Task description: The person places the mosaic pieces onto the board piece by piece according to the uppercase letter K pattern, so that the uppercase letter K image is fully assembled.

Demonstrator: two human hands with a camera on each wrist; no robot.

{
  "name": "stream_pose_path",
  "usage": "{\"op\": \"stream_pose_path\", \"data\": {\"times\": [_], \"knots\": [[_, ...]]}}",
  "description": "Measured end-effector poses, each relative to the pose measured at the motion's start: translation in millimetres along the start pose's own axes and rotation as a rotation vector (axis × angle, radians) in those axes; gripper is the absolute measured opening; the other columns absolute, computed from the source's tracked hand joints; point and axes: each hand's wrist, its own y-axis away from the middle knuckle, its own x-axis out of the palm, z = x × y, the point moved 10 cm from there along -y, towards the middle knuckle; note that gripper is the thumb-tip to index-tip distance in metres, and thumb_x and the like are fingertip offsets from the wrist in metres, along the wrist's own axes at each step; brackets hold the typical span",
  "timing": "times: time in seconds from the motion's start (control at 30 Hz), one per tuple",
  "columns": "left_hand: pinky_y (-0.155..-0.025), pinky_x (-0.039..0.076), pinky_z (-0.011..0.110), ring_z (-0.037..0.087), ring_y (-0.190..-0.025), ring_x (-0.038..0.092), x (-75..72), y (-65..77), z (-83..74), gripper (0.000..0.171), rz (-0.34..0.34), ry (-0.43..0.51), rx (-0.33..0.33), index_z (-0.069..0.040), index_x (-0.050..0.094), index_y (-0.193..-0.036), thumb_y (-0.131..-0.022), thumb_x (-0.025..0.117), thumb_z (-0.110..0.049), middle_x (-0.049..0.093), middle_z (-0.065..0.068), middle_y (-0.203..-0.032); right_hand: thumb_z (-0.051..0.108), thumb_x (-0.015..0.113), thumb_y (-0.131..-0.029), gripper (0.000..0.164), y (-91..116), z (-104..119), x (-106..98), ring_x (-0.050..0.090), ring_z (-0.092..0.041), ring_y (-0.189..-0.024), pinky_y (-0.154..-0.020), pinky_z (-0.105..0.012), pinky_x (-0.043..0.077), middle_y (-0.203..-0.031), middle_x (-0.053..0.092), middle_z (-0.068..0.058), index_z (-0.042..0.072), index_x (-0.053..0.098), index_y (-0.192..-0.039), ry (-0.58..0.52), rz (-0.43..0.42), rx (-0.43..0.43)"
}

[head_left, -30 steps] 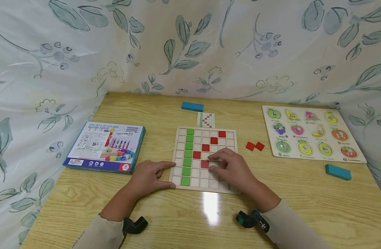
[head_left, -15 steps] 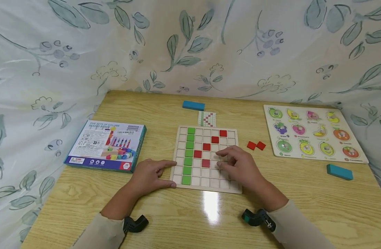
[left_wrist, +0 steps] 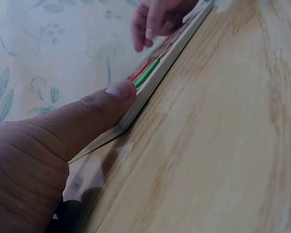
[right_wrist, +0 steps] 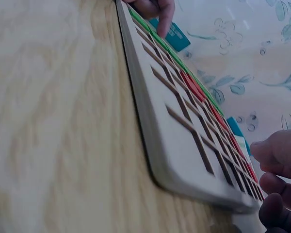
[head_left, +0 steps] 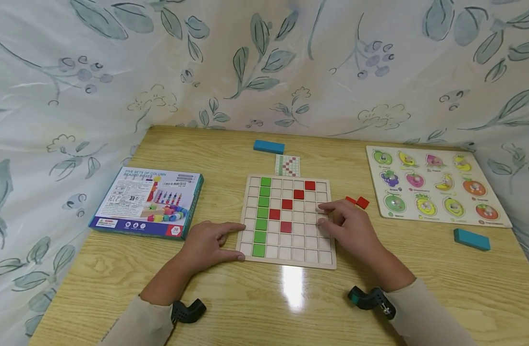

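Observation:
A wooden grid board (head_left: 286,252) lies flat on the table. Green square tiles (head_left: 261,224) fill its second column from the left. Several red tiles (head_left: 287,204) sit in a slanting row, with one more red tile (head_left: 286,227) below. My left hand (head_left: 201,245) touches the board's left side, index finger at the edge and thumb (left_wrist: 102,109) at the near corner. Over the board's right edge is my right hand (head_left: 355,228), thumb and forefinger apart with nothing between them. Two loose red tiles (head_left: 362,202) lie just beyond it, one partly hidden by the hand.
Behind the board lie a small pattern card (head_left: 288,166) and a blue block (head_left: 269,146). A boxed bead set (head_left: 147,202) is at the left. To the right are a fruit puzzle board (head_left: 437,185) and another blue block (head_left: 472,239). A patterned curtain (head_left: 264,62) backs the table.
My right hand has moved right, from beside the lower red tile to the board's right edge near the loose tiles. That red tile stays in its square. My left hand keeps its place.

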Motion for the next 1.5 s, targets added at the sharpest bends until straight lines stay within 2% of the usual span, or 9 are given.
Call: {"op": "stream_pose_path", "data": {"times": [0.1, 0.27, 0.43, 0.6, 0.77, 1.07, 1.5], "knots": [[-0.071, 0.031, 0.034, 0.001, -0.059, 0.026, -0.1, 0.0, -0.2, 0.068, -0.003, -0.001, 0.002, -0.026, 0.075, -0.134, -0.077, 0.092, -0.058, 0.034, -0.02, -0.061, 0.018, 0.083, -0.096, 0.035, 0, -7, -9, 0.051, -0.021, -0.073, -0.064, -0.03, 0.042, -0.094, 0.06, -0.004, 0.012, 0.076, -0.129, 0.02, -0.02, 0.02], [-0.071, 0.03, 0.034, 0.002, -0.059, 0.026, 0.1, 0.3, 0.0, 0.068, -0.003, -0.005, -0.001, -0.026, 0.075, -0.135, -0.077, 0.092, -0.059, 0.034, -0.02, -0.061, 0.016, 0.081, -0.097, 0.035, -2, -18, -24, 0.054, -0.021, -0.08, -0.065, -0.028, 0.046, -0.112, 0.066, -0.009, 0.009, 0.075, -0.13, 0.062, -0.07, 0.034], [-0.07, 0.031, 0.033, 0.002, -0.059, 0.025, 0.6, 0.5, 0.7, 0.069, -0.003, -0.008, -0.002, -0.026, 0.075, -0.135, -0.076, 0.092, -0.059, 0.033, -0.019, -0.061, 0.016, 0.081, -0.097, 0.036, -6, -25, -36, 0.056, -0.024, -0.083, -0.065, -0.028, 0.046, -0.114, 0.066, -0.013, 0.006, 0.074, -0.13, 0.089, -0.101, 0.047], [-0.07, 0.03, 0.033, 0.002, -0.059, 0.024, 1.4, 0.8, 1.5, 0.069, -0.006, -0.008, 0.001, -0.026, 0.075, -0.135, -0.076, 0.091, -0.059, 0.033, -0.02, -0.061, 0.017, 0.081, -0.097, 0.038, -9, -32, -44, 0.062, -0.028, -0.094, -0.072, -0.028, 0.049, -0.122, 0.066, -0.016, 0.004, 0.073, -0.132, 0.105, -0.1, 0.071], [-0.07, 0.03, 0.033, 0.001, -0.059, 0.024, 1.3, 1.1, 1.0, 0.068, -0.015, -0.008, 0.009, -0.027, 0.076, -0.134, -0.076, 0.092, -0.059, 0.033, -0.02, -0.061, 0.018, 0.081, -0.097, 0.04, -11, -41, -48, 0.061, -0.031, -0.098, -0.074, -0.03, 0.05, -0.127, 0.064, -0.019, 0.002, 0.072, -0.133, 0.116, -0.089, 0.099], [-0.069, 0.031, 0.032, 0.001, -0.059, 0.024, 1.1, 0.6, 0.6, 0.068, -0.016, -0.017, 0.011, -0.027, 0.076, -0.134, -0.076, 0.092, -0.059, 0.032, -0.02, -0.061, 0.015, 0.08, -0.097, 0.039, -14, -49, -44, 0.063, -0.037, -0.11, -0.087, -0.046, 0.051, -0.13, 0.065, -0.022, 0.001, 0.072, -0.133, 0.145, -0.068, 0.115], [-0.069, 0.031, 0.032, 0.001, -0.059, 0.024, 0.8, 0.6, -0.1, 0.069, -0.01, -0.021, 0.001, -0.026, 0.076, -0.134, -0.076, 0.092, -0.059, 0.032, -0.02, -0.061, 0.013, 0.08, -0.097, 0.037, -15, -48, -45, 0.063, -0.036, -0.106, -0.086, -0.047, 0.051, -0.126, 0.066, -0.023, 0.0, 0.072, -0.131, 0.166, -0.055, 0.103]]}}
